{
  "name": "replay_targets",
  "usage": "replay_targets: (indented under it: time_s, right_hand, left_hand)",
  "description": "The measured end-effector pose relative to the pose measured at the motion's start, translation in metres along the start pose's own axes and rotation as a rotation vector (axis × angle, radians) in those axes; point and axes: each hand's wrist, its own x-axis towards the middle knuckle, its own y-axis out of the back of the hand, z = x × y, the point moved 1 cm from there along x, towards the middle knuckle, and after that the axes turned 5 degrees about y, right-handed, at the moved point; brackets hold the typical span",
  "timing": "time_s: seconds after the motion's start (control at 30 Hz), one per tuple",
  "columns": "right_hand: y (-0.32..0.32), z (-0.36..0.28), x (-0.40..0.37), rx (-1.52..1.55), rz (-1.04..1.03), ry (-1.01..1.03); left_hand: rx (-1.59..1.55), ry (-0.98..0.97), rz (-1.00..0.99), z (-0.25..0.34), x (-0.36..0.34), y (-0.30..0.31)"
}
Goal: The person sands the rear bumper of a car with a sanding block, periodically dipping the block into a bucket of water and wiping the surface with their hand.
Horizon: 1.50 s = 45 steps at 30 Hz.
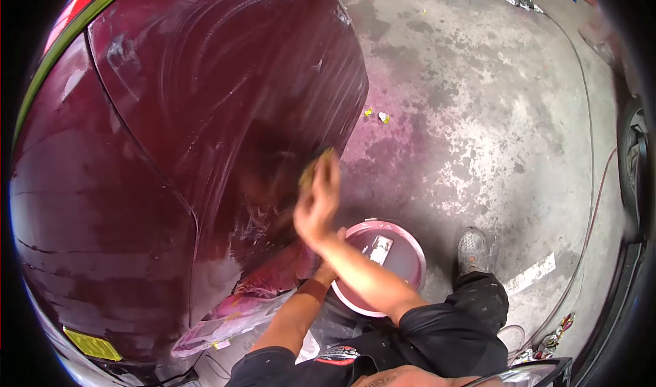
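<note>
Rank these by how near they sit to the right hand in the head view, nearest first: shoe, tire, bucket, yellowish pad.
From the right hand:
1. Yellowish pad, under its fingers
2. Bucket, just right of the panel
3. Shoe, right of the bucket
4. Tire, far right edge

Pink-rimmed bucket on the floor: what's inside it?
The bucket appears to hold murky liquid, with a pale, oblong piece showing. The right forearm covers part of the inside, and anything beneath the surface is hidden.
</note>
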Motion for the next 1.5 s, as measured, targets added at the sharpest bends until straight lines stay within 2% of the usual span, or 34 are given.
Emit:
replay_targets:
  time_s: [0.03,0.07,0.13,0.2,0.23,0.27,0.3,0.33,0.4,0.47,0.5,0.53,0.6,0.67,0.7,0.73,0.8,0.83,0.87,0.9,0.93,0.97,1.0,1.07,1.13,1.17,1.2,1.27,1.3,1.33,1.47,1.5]
  right_hand:
    - [-0.004,0.017,0.045,-0.024,0.074,-0.039]
    - [-0.008,0.038,0.095,-0.050,0.140,-0.082]
    - [0.000,0.062,0.172,0.027,0.079,-0.212]
    - [-0.001,0.059,0.141,-0.007,0.120,-0.118]
    - [0.002,0.041,0.101,-0.052,0.059,-0.115]
    - [0.004,0.021,0.053,-0.120,0.018,-0.072]
    - [0.005,-0.004,0.005,-0.024,-0.024,-0.142]
    - [0.006,-0.019,-0.048,-0.034,-0.121,-0.150]
    - [-0.003,0.002,-0.039,0.242,-0.057,-0.231]
    - [-0.005,0.034,0.078,-0.053,0.085,0.042]
    - [-0.004,0.049,0.139,0.182,0.073,-0.203]
    - [-0.004,0.059,0.152,0.183,0.063,-0.214]
    - [-0.003,0.063,0.168,0.067,0.063,-0.102]
    - [-0.001,0.018,0.075,-0.021,0.050,-0.039]
    - [0.004,-0.012,0.009,-0.004,-0.028,-0.040]
    - [0.006,-0.031,-0.034,0.012,-0.103,-0.047]
    - [0.005,-0.017,-0.025,0.073,-0.091,-0.036]
    - [-0.001,-0.003,-0.005,0.142,-0.070,-0.006]
    - [-0.002,0.006,0.048,0.036,-0.019,0.079]
    - [-0.004,0.012,0.091,-0.009,0.032,0.020]
    - [-0.008,0.033,0.127,-0.033,0.091,0.022]
    - [-0.002,0.031,0.164,0.117,0.049,-0.130]
    - [-0.004,0.031,0.151,0.118,0.037,-0.140]
    - [-0.006,0.020,0.113,0.041,0.076,-0.004]
    - [0.002,-0.018,0.025,-0.018,-0.056,0.061]
    - [0.006,-0.052,-0.005,0.039,-0.130,-0.014]
    - [0.001,-0.055,-0.008,0.076,-0.093,0.075]
    - [-0.002,-0.007,0.022,0.023,-0.041,0.173]
    - [-0.006,-0.001,0.079,-0.024,0.044,0.043]
    - [-0.003,0.021,0.134,0.180,0.008,-0.109]
    - [-0.009,0.036,0.134,0.036,0.107,-0.043]
    - [-0.003,0.013,0.090,0.023,0.065,-0.015]
  left_hand:
    - [0.002,0.321,-0.155,-0.035,0.002,-0.038]
    - [0.118,0.186,-0.139,-0.002,0.007,-0.005]
    - [0.135,0.180,-0.077,0.034,0.005,0.023]
    - [0.151,0.179,-0.067,0.014,0.010,0.007]
    - [0.121,0.261,-0.198,-0.009,0.010,-0.010]
    - [0.096,0.343,-0.328,0.005,0.015,0.003]
    - [0.049,0.084,0.008,0.029,0.000,0.020]
    - [0.187,0.252,-0.163,0.020,0.007,0.012]
    - [0.102,0.130,-0.063,0.026,-0.001,0.019]
    - [0.033,0.362,-0.206,0.018,0.014,0.009]
    - [0.079,0.304,-0.155,0.029,0.011,0.018]
    - [0.130,0.247,-0.108,0.041,0.008,0.031]
    - [0.152,0.240,-0.089,0.034,0.007,0.023]
    - [0.195,0.284,-0.217,0.015,0.011,0.007]
    - [0.045,-0.029,0.061,-0.015,-0.004,-0.011]
    - [-0.319,0.844,-0.250,0.044,0.021,0.031]
    - [0.104,0.378,-0.322,0.030,0.012,0.025]
    - [0.054,0.302,-0.182,0.001,0.009,-0.008]
    - [0.006,0.234,-0.044,-0.023,0.005,-0.036]
    - [-0.032,0.206,-0.061,-0.009,0.010,-0.020]
    - [0.015,0.225,-0.064,0.012,0.007,0.003]
    - [0.035,0.251,-0.111,0.025,0.010,0.020]
    - [0.050,0.277,-0.161,0.033,0.008,0.026]
    - [0.078,0.265,-0.172,0.030,0.005,0.022]
    - [0.125,0.243,-0.170,0.025,0.008,0.011]
    - [0.153,0.239,-0.172,0.025,0.008,0.012]
    - [0.184,0.234,-0.174,0.023,0.009,0.015]
    - [0.148,0.263,-0.183,0.020,0.012,0.016]
    - [0.106,0.295,-0.197,0.023,0.014,0.018]
    - [0.066,0.331,-0.218,0.025,0.011,0.017]
    - [0.004,0.296,-0.133,0.024,0.010,0.014]
    - [0.080,0.365,-0.300,0.031,0.015,0.022]
